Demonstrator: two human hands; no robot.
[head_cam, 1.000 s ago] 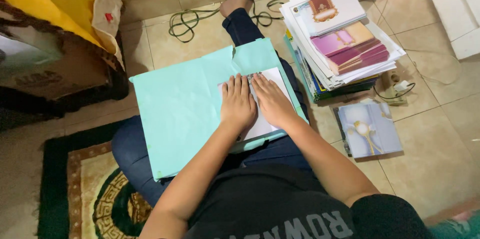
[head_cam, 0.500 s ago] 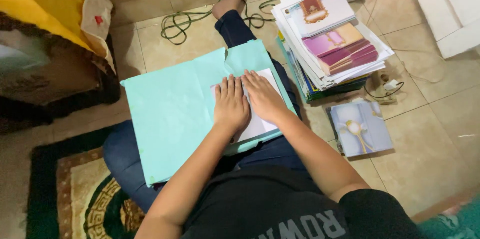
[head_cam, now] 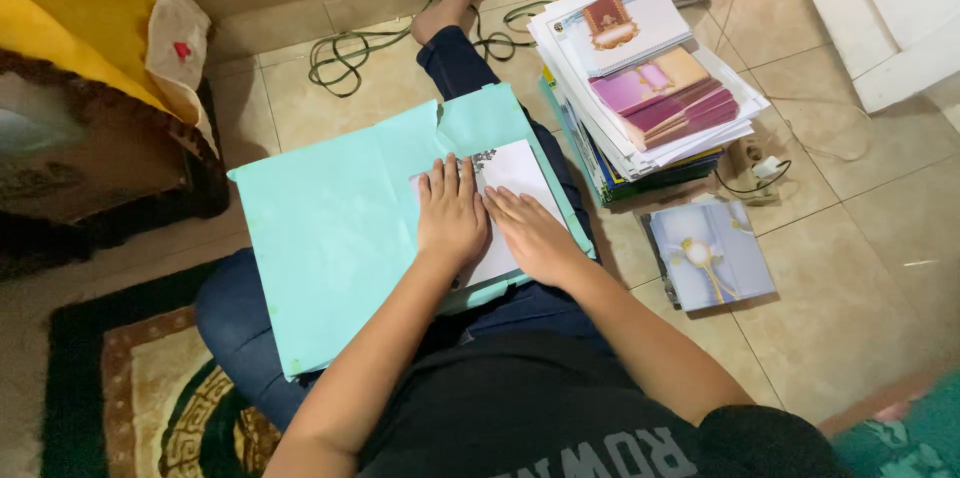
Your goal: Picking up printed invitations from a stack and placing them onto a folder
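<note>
I sit on the floor with a large mint-green paper sheet [head_cam: 330, 238] spread over my lap. A white card with a dark ornament at its top edge [head_cam: 515, 173] lies on the sheet's right part. My left hand [head_cam: 450, 218] rests flat on the card's left half, fingers apart. Beside it, my right hand [head_cam: 530, 233] presses flat on the card's lower right part. Neither hand grips anything. The sheet's right flap [head_cam: 500, 118] stands folded up behind the card.
A tall stack of cards and books [head_cam: 645, 78] stands on the tiles at my right. A pale blue booklet [head_cam: 710, 253] lies in front of it. Green cable [head_cam: 345, 53] coils near my foot. A patterned rug [head_cam: 130, 398] is at left, a yellow cloth [head_cam: 70, 18] upper left.
My hands have slid slightly along the card, with the right hand now lower on it. The view has shifted a little; the sheet stays on my lap.
</note>
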